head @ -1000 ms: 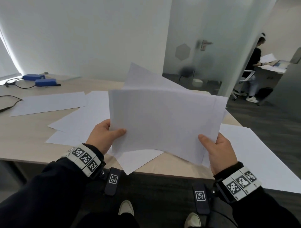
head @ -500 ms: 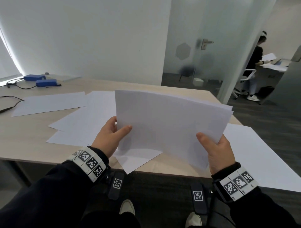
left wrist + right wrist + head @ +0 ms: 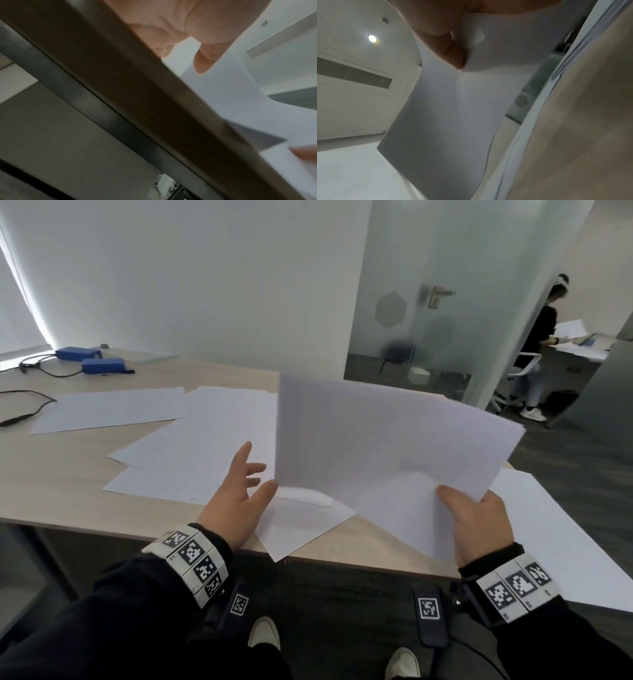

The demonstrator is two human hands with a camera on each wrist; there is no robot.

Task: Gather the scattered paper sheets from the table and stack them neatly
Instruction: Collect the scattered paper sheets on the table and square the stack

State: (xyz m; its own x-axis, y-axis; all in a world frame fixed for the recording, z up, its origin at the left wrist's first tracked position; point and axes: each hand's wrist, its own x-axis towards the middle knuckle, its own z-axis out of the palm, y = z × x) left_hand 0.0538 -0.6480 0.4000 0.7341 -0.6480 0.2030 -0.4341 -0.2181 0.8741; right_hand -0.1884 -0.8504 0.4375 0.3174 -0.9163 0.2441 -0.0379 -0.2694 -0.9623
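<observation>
A bundle of white sheets (image 3: 387,450) stands tilted above the table's front edge. My right hand (image 3: 474,515) pinches its lower right corner, thumb on the near face; the right wrist view shows the thumb (image 3: 452,54) pressed on the bundle (image 3: 453,115). My left hand (image 3: 239,494) is beside the bundle's left edge with spread, straight fingers and grips nothing; its thumb is close to the lower left corner. Loose sheets (image 3: 205,446) overlap on the table (image 3: 68,474) to the left, one more (image 3: 106,409) lies farther left, and another sheet (image 3: 301,529) pokes over the front edge.
A large white sheet (image 3: 561,539) overhangs the table on the right. Two blue boxes (image 3: 92,359) with black cables sit at the far left. A frosted glass door (image 3: 428,302) stands behind the table. Another person (image 3: 537,337) sits at a desk at the far right.
My left hand has let go of the bundle's left edge and opened. The bundle has swung right and tilted, now held by the right hand alone.
</observation>
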